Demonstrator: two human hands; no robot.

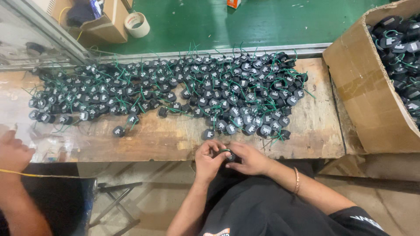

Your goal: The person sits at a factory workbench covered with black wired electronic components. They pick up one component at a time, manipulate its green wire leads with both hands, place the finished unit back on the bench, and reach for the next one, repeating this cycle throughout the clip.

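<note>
Wooden workbench [175,140] runs left-right, w/ a big spread of small black round parts [183,87] w/ green wires across its far half. Open cardboard box [372,96] at right end, tilted, full of the same parts. Tape roll [137,24] on green floor, far left.

Both forearms come up from near edge, converging at bench's near rim, centre. Left hand [209,161] & right hand [250,159] pinch one small black part [230,156] between fingertips, both grasping it; its green wire loops toward far side. Part mostly hidden, so long axis can't tell. Bracelet [297,180] on right wrist. Another person's hand [13,150] at near left, by a yellow wire [26,174].
</note>
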